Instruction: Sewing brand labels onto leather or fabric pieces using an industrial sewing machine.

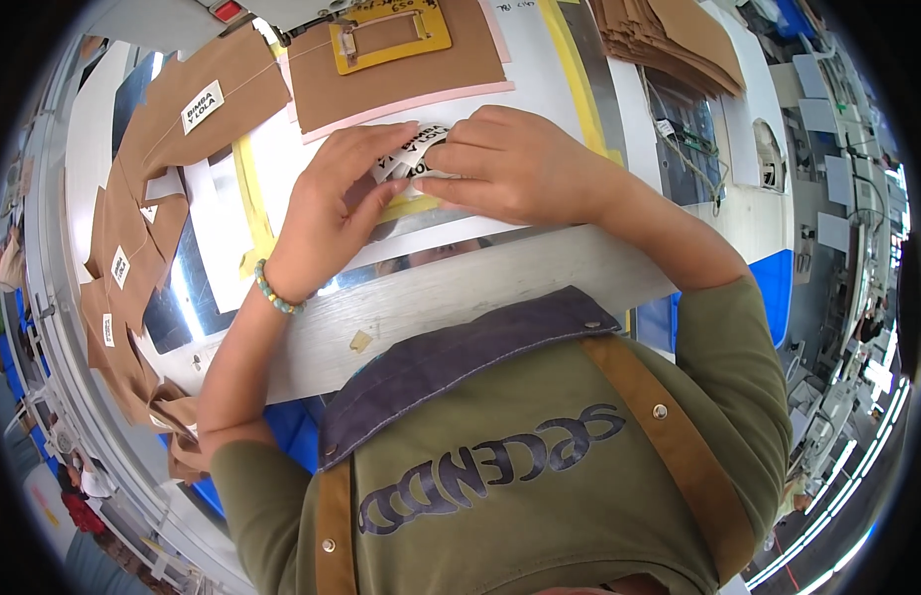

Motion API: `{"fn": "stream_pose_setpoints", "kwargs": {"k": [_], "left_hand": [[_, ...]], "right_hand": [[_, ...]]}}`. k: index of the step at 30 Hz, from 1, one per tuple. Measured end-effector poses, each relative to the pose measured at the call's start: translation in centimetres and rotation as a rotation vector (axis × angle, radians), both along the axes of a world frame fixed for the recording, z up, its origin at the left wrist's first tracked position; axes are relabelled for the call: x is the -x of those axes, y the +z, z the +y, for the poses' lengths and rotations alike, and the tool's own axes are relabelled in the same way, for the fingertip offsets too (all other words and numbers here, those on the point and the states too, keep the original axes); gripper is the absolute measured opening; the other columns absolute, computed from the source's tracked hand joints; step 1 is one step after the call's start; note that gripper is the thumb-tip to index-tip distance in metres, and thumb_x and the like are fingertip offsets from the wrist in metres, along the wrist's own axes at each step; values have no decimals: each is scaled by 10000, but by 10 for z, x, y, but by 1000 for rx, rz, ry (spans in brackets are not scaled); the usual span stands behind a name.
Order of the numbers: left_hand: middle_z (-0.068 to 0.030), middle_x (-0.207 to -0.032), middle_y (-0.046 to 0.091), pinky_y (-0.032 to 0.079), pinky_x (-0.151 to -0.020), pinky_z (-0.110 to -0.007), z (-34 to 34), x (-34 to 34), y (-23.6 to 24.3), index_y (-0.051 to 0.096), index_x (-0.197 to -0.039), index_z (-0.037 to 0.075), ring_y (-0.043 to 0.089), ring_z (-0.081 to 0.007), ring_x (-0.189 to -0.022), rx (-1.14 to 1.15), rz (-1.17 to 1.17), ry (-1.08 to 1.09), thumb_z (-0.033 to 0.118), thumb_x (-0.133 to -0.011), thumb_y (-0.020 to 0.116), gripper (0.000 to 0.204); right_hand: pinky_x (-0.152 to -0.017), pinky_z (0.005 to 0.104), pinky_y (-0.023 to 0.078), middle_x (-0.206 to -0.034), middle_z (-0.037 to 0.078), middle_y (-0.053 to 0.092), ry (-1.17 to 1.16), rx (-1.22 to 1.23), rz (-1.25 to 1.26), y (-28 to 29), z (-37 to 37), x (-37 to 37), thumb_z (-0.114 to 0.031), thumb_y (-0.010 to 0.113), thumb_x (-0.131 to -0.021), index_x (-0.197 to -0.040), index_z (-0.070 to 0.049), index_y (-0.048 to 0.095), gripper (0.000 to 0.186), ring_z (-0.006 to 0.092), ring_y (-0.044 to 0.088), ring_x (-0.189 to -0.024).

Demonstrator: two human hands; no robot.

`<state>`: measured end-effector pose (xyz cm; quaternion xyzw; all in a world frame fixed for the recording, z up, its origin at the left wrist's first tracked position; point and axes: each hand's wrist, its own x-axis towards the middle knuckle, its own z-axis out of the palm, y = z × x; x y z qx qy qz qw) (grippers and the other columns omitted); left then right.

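A small bunch of white fabric labels (413,151) with black print is between my two hands, over the near part of a white board (381,238). My right hand (525,169) has its fingers curled and pinched on the labels. My left hand (332,198) is curved around their left side, with thumb and fingertips closing on them. The fingers partly cover the labels. Just beyond my hands lies a flat brown panel (411,99) with pink edging, and a yellow frame (392,67) rests on it under the machine.
At left, a chain of brown pieces (218,74) with white labels trails over the table's edge. A stack of brown pieces (679,45) sits at upper right, near tangled cords (693,149). Yellow tape strips (575,74) mark the board. A machine (183,20) stands at the back.
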<state>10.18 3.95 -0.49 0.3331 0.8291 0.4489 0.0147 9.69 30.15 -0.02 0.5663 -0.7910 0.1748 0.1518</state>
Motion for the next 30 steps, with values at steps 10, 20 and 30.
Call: {"fn": "stream_pose_setpoints", "kwargs": {"k": [10, 20, 30], "left_hand": [[-135, -1296, 701, 505, -1051, -397, -3, 3, -2, 658, -1378, 66, 646, -324, -1194, -7, -37, -7, 35, -867, 768, 524], [-163, -1327, 686, 503, -1049, -392, -22, 18, 7, 634, -1400, 33, 655, -317, -1193, -63, -33, 132, 121, -923, 754, 499], [-142, -1408, 653, 495, -1066, -421, -20, 47, 3, 659, -1326, -6, 614, -328, -1261, 223, 266, 147, 70, -939, 711, 398]], "right_hand": [[-837, 388, 561, -1012, 24, 699, -235, 217, -217, 3, -3, 12, -182, 777, -880, -1038, -105, 762, 177, 249, 672, -962], [-757, 425, 551, -949, 140, 697, -372, 303, 75, 24, -7, 85, -59, 693, -933, -1063, 1, 729, 147, 342, 682, -865], [-793, 339, 542, -903, -9, 656, -226, 59, 399, -15, -39, 120, -97, 703, -784, -954, -98, 717, 171, 185, 654, -918]]}}
